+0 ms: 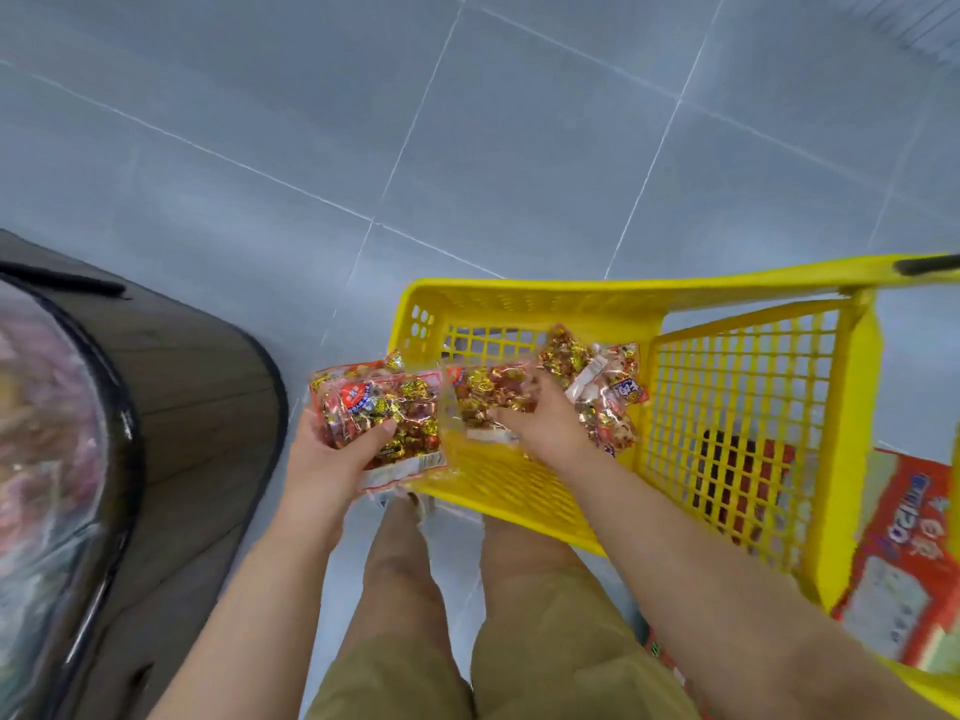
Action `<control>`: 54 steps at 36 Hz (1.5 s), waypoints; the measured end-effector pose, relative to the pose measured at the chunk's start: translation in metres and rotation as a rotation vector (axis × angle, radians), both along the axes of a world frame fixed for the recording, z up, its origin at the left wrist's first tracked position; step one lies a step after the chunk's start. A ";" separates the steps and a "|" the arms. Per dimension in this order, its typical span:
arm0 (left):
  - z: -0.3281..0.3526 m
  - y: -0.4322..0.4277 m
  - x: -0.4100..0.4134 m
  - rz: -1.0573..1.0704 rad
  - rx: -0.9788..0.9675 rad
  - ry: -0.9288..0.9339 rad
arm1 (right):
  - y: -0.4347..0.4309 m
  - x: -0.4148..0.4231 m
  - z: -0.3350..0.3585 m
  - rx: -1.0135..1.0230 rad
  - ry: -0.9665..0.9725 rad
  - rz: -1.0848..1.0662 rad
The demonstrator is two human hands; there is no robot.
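A candy bag (pixel 408 402) was gripped by the left hand (pixel 327 459) outside the yellow basket's (pixel 519 296) left edge, seemingly queued, while a second bag (pixel 488 389) was clutched inside by the right hand (pixel 545 423).

Even cool light; edges warped, seemingly motion-blurred.

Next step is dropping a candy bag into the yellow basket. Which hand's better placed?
Right. The right hand holds the middle candy bag over the yellow basket. The left hand grips the left candy bag mostly outside the basket's left wall.
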State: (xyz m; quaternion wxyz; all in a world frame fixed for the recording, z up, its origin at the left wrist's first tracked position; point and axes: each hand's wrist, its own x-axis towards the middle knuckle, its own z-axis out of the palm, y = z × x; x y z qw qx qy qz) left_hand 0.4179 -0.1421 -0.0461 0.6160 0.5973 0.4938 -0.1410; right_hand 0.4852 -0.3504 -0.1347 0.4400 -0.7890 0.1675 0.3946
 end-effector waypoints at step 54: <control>0.232 0.438 -0.412 0.994 0.348 -0.511 | 0.614 -0.235 0.290 0.525 -0.093 1.106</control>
